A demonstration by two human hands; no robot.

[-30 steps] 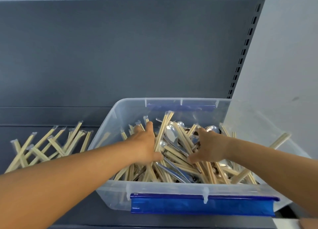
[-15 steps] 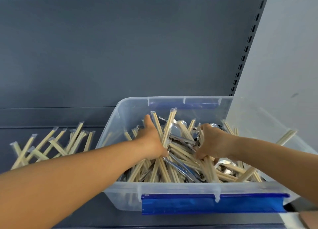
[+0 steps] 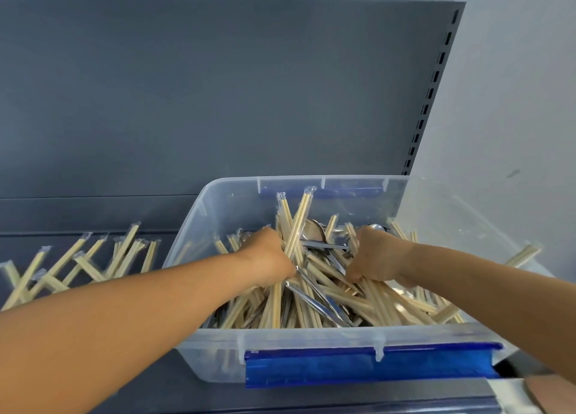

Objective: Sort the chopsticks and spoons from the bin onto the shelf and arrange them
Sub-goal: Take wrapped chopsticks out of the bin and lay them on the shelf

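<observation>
A clear plastic bin with blue latches stands on the dark grey shelf. It holds a tangle of wrapped wooden chopsticks and metal spoons. My left hand is inside the bin, fingers curled round a bundle of chopsticks that stick up toward the back wall. My right hand is in the bin too, curled round more chopsticks. A loose pile of wrapped chopsticks lies on the shelf left of the bin.
The shelf's grey back panel rises behind everything, with a slotted upright at its right edge. A pale wall lies to the right. Some chopsticks poke over the bin's right rim.
Both hands have closed from spread fingers into fists round chopsticks, and the bundle in my left hand has lifted higher. The view has shifted slightly closer to the bin.
</observation>
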